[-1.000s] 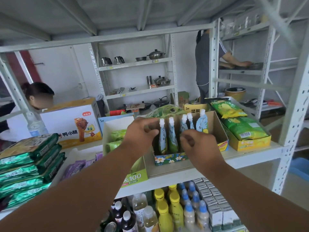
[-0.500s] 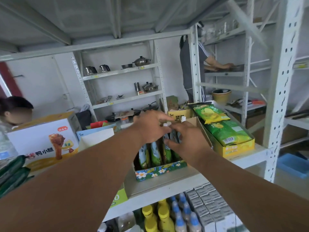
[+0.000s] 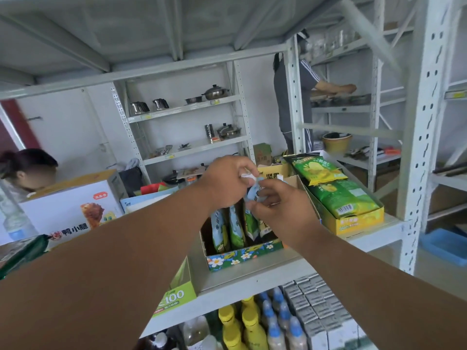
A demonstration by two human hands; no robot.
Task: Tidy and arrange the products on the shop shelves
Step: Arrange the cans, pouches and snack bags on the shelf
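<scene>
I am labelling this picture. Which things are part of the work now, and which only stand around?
In use: left hand, right hand, pouches, flowered box.
Standing by: chip bags, bottles, pots, white carton.

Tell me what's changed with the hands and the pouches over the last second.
Both hands rose from the pouch tops and closed together: the left hand and right hand now pinch one blue-and-white pouch, lifted above the rest. The other pouches stayed upright in the flowered box; the green chip bags have not moved.
</scene>
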